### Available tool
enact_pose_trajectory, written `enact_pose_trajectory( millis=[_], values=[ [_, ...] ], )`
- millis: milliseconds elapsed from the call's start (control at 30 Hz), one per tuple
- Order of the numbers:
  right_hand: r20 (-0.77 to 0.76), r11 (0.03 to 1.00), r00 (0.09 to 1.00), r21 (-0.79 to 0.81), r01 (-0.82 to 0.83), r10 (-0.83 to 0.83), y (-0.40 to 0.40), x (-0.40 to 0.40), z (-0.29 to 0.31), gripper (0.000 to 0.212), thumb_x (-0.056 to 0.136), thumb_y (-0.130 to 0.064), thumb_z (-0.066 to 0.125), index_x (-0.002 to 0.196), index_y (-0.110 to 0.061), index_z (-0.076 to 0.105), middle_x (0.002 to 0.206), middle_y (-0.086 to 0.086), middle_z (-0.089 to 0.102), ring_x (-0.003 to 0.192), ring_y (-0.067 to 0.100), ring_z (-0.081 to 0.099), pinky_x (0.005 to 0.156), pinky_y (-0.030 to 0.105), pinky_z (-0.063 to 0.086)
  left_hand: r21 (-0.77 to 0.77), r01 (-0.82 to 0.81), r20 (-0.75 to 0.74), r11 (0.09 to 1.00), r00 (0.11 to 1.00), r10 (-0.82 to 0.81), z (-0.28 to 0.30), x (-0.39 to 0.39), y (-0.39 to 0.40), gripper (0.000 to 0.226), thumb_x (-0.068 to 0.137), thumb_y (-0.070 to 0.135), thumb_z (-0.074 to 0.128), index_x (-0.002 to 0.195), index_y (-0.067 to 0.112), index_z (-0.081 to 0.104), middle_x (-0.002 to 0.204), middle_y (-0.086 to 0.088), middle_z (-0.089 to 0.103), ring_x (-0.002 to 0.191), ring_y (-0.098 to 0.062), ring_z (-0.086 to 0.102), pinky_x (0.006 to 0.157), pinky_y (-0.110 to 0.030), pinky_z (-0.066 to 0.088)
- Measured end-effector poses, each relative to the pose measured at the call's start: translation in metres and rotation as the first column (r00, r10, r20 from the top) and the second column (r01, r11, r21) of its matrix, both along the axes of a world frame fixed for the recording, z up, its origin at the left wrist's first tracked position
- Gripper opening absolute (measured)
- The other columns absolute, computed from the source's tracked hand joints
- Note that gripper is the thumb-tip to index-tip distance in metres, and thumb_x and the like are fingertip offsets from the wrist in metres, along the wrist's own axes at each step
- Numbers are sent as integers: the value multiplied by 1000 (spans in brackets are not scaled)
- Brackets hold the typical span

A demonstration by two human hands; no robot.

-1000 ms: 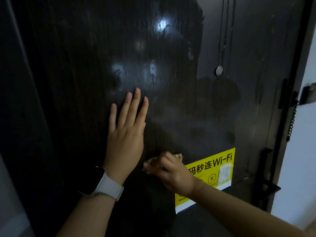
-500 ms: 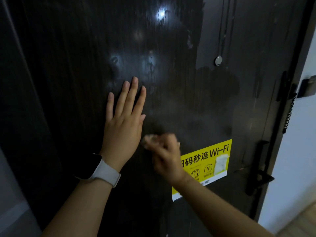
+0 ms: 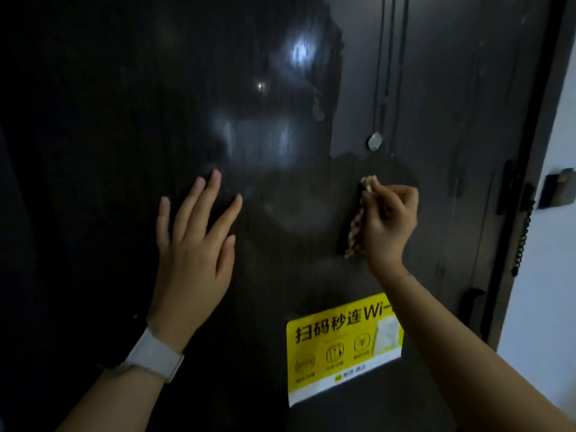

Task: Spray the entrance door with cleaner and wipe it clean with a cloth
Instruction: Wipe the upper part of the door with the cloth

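The dark entrance door (image 3: 124,120) fills the view, with a wet sheen across its middle. My left hand (image 3: 193,247) lies flat on the door with fingers spread, a white watch band on its wrist. My right hand (image 3: 389,226) grips a small crumpled light cloth (image 3: 357,226) and holds it against the door, right of centre and just below the round peephole (image 3: 375,140). No spray bottle is in view.
A yellow Wi-Fi sticker (image 3: 330,350) is stuck low on the door, partly behind my right forearm. The door handle (image 3: 472,304) and a coiled chain (image 3: 523,232) sit at the right edge, beside a white wall (image 3: 548,275).
My right hand moved the cloth up and to the right across the door, from beside my left hand to below the peephole. My left hand stayed flat on the door.
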State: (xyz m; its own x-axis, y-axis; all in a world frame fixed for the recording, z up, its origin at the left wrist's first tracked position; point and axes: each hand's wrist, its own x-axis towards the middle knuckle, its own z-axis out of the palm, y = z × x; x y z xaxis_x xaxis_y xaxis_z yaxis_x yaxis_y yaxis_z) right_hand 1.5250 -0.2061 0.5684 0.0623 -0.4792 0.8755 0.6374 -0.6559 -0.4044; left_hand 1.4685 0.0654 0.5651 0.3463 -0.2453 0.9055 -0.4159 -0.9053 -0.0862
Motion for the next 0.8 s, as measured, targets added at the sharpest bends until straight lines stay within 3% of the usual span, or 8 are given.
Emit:
enact_pose_trajectory(
  millis=[100,200,267,367,467,567,700,800],
  values=[
    [45,999,999,-29,-28,30,-9,8,25,17,87,-3,67,103,-2,71,97,5,48,88,15,53,79,20,46,73,37,76,997,996,-42,10,0,-21,50,93,21,46,143,22,43,161,-4,17,149,-20,12,121,-48,3],
    [114,928,993,-370,44,-2,-8,9,36,18,87,-1,68,105,0,70,101,4,51,94,16,51,83,17,41,89,43,110,995,993,-53,35,7,-54,52,94,24,46,145,22,39,162,-3,15,149,-18,11,121,-46,3],
    [143,844,989,-534,49,33,-19,12,37,16,86,-1,69,101,2,68,104,4,53,95,19,52,83,23,44,90,26,135,996,990,-38,57,16,-76,53,95,26,46,147,23,35,162,-3,14,149,-18,9,121,-46,2],
    [174,858,984,-512,47,49,-49,21,38,13,85,-2,69,97,4,69,102,9,58,90,26,56,76,37,49,74,-53,157,996,987,41,91,32,-103,58,97,33,44,151,23,26,163,-5,7,150,-20,4,121,-49,0],
    [191,899,981,-435,46,43,-76,29,42,13,85,-2,69,98,2,71,98,11,58,88,27,57,73,40,50,44,-199,120,979,974,193,106,46,-120,74,95,55,38,155,21,11,163,-8,-5,150,-23,-5,119,-54,-4],
    [198,880,978,-474,32,71,-88,30,61,13,86,-5,67,98,0,71,101,3,55,90,21,55,76,35,49,90,-315,138,945,944,301,104,52,-122,85,89,66,28,156,20,3,163,-10,-10,150,-25,-9,118,-56,-3],
    [194,846,979,-530,51,63,-87,31,94,17,90,-9,65,104,-4,72,101,9,60,94,18,53,82,23,45,92,-351,152,932,930,335,103,54,-121,87,87,67,27,156,21,1,162,-9,-12,149,-25,-10,117,-55,-4],
    [215,811,976,-577,97,36,-89,34,89,21,92,-5,63,111,-4,71,105,8,57,93,21,53,82,22,43,94,-351,150,932,930,335,103,54,-121,87,86,67,28,156,21,4,163,-8,-12,150,-24,-9,118,-56,-2]
  ],
)
